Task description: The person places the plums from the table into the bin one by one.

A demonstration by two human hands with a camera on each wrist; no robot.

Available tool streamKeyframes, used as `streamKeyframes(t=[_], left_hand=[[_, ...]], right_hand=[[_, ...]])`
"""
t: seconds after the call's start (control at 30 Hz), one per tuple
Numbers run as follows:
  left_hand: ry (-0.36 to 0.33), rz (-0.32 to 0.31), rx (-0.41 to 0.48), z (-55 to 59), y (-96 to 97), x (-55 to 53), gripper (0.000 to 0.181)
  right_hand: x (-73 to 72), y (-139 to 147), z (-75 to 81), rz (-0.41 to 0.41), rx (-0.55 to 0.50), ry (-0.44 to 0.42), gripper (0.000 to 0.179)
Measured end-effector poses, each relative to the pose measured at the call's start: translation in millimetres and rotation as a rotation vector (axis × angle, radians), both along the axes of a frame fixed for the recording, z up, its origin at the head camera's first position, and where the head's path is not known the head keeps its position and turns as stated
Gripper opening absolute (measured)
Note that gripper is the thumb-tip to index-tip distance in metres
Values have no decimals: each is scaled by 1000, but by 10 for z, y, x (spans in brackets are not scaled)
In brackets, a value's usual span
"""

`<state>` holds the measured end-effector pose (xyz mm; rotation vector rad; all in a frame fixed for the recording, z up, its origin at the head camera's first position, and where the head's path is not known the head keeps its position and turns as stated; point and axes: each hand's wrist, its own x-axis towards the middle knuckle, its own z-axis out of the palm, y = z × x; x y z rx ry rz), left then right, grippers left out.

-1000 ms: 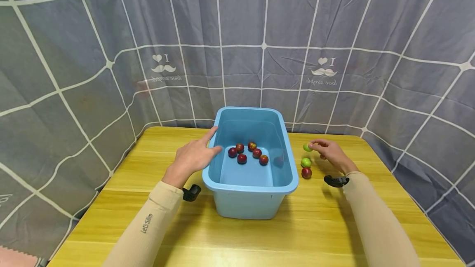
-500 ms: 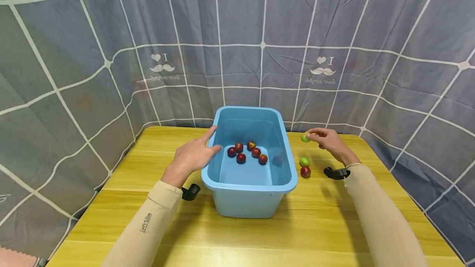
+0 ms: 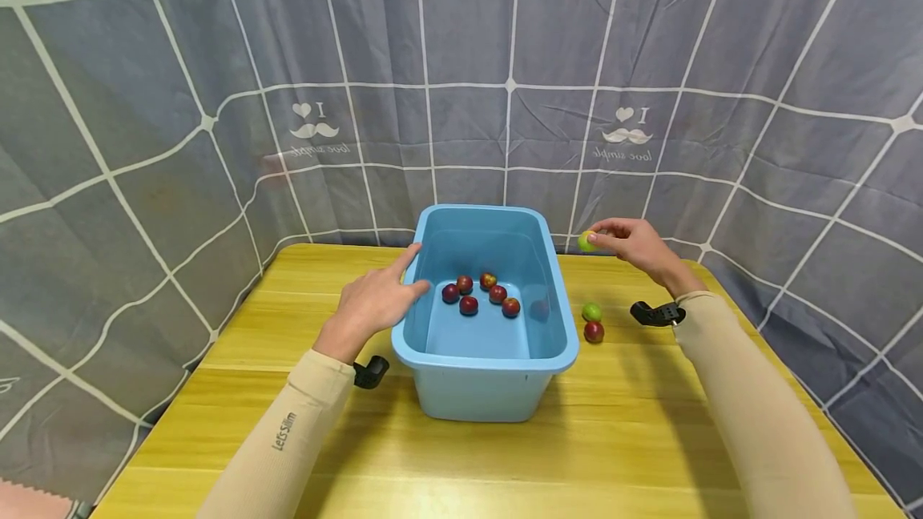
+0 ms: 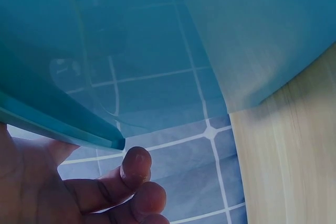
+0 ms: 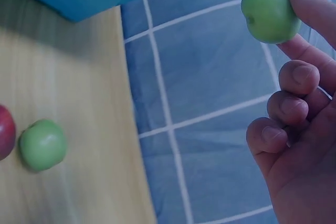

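In the head view, my left hand [image 3: 375,301] rests on the left rim of a light-blue plastic tub [image 3: 485,364], thumb over the edge and index finger stretched along it. The left wrist view shows its other fingers, loosely bent, below the rim outside. My right hand [image 3: 640,247] pinches a small green apple [image 5: 266,17] between thumb and index finger, in the air right of the tub's far right side. The remaining fingers are curled in toward the palm. Several small dark-red apples [image 3: 469,306] lie on the tub's floor.
Right of the tub, a second green apple [image 3: 591,312] and a red apple [image 3: 594,332] lie close together on the wooden table [image 3: 303,439]. A grey curtain [image 3: 461,134] with white grid lines hangs behind the table and along its sides.
My right hand has lifted the green apple up and away from the other two on the table, slightly toward the tub. The left hand stays on the rim.
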<state>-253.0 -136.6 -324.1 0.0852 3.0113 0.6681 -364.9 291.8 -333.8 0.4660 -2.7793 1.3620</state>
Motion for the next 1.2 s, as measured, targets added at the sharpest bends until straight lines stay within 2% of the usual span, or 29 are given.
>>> streamKeyframes(t=[0.4,0.7,0.87,0.97,1.07,1.2], left_hand=[[5,4,-1,-13,-15,6,72],[2,6,-13,-9,-19,5,72],[3,4,-21,-4,-17,0,72],[4,3,-24,0,-20,-3,72],[7,7,-23,4,-18,-6,72],[7,6,-18,5,-13,-7,72]], right_hand=[[25,-282,369,71,90,93,38],[68,-509,560,144,152,139,29],[227,-712,775,185,178,135,24],[194,-784,814,227,190,127,26],[60,-821,777,271,209,110,27],[47,-966,839,329,245,80,27]])
